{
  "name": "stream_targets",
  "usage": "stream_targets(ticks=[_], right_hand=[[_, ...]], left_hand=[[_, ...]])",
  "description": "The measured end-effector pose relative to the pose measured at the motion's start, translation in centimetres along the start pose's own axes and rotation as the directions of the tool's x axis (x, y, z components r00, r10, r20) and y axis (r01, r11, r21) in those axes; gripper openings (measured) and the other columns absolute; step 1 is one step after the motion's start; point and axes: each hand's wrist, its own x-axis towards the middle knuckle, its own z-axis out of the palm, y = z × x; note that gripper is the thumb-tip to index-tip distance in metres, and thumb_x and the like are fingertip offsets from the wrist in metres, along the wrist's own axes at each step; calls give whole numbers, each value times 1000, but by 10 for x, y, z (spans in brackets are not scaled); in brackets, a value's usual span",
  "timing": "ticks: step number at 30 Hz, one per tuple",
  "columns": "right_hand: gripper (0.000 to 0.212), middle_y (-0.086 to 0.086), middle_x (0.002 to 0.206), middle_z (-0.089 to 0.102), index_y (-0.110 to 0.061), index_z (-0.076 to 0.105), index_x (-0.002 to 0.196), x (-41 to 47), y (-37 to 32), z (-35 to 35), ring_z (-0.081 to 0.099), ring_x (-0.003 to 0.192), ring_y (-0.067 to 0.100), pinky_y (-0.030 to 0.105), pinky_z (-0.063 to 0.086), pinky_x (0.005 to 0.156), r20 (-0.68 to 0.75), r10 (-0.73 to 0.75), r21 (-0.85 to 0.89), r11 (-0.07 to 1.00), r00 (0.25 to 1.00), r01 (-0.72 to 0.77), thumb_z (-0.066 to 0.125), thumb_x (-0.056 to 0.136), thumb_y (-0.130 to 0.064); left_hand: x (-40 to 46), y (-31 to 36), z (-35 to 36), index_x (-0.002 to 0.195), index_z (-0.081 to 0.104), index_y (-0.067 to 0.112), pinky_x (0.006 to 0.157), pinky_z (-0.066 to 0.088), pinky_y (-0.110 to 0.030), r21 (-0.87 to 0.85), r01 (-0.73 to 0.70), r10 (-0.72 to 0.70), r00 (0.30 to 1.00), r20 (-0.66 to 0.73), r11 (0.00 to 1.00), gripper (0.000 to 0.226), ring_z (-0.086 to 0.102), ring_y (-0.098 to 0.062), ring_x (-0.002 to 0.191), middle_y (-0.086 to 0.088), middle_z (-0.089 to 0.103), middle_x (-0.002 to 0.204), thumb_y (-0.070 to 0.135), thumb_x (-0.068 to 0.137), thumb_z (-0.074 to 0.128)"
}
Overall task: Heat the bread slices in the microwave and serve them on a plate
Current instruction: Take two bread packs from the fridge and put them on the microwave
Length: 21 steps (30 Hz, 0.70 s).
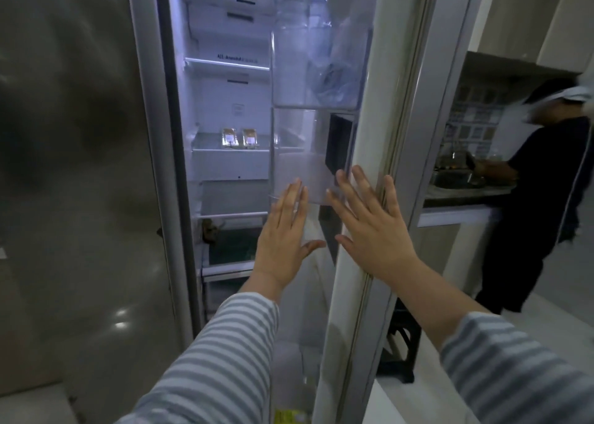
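Head view is looking into an open fridge, so here's where things stand. Both hands are flat with fingers spread, no grip on anything: the left hand (286,234) hovers at or just touches the front edge of a clear door bin (302,160), and the right hand (373,227) is pressed on the inner edge of the fridge door (395,153).

The bread? I honestly can't see any. Two small tan packets (239,138) sit on a middle shelf (205,148) near its front edge, too small to tell what they are. No microwave or plate in view either, so my guess is the task has barely started.

What could go wrong: if the door gets shoved shut with flat palms, the tall water bottles (299,37) up in the top door bin could rock or tip, since they're top-heavy and the bin wall is low against them. The left fingers are also close to the gap between bin and shelves, so they could get pinched.

Textures: the bins are smooth, see-through plastic, slick to touch. The closed left door (70,166) is brushed metal with glare. The bottles are ribbed thin plastic. Another person (540,179) is working at the tabletop on the right.
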Motion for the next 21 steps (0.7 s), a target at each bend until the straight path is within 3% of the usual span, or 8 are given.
stream_targets(ticks=[5, 14, 17, 21], right_hand=[[95, 13, 161, 4, -18, 13, 152, -18, 18, 11, 0, 148, 33, 63, 4, 113, 3, 44, 18, 999, 999, -44, 66, 80, -49], [91, 15, 160, 2, -15, 16, 152, -34, 34, 15, -3, 147, 34, 67, 3, 112, 63, 66, 55, 996, 996, -69, 67, 81, -42], [74, 19, 158, 13, -12, 31, 148, -33, 30, 9, 5, 147, 37, 64, 1, 113, 11, 110, 118, 987, 994, -110, 65, 84, -24], [50, 17, 152, 34, -12, 56, 130, -17, 10, -3, 21, 145, 32, 62, 9, 114, -142, 116, 258, 963, 983, -77, 56, 81, -13]], left_hand=[[0, 25, 3, 152, 8, 7, 114, 30, -45, 18, 3, -3, 1000, 19, 1000, 103, 8, -25, 148, -12, 7, 161, 51, 79, 66], [2, 56, 7, 152, 0, 10, 120, 14, -38, 54, 37, -39, 999, 36, 998, 101, -1, -20, 149, -7, -3, 161, 53, 82, 59], [4, 55, 3, 152, 0, 11, 120, 13, -40, 94, -6, 2, 999, 40, 996, 98, -1, -20, 148, -6, -4, 161, 54, 85, 57], [12, 29, -19, 152, 14, 15, 116, 22, -49, 124, -27, 29, 1000, -12, 992, 75, 12, -24, 147, -8, 13, 159, 49, 93, 46]])
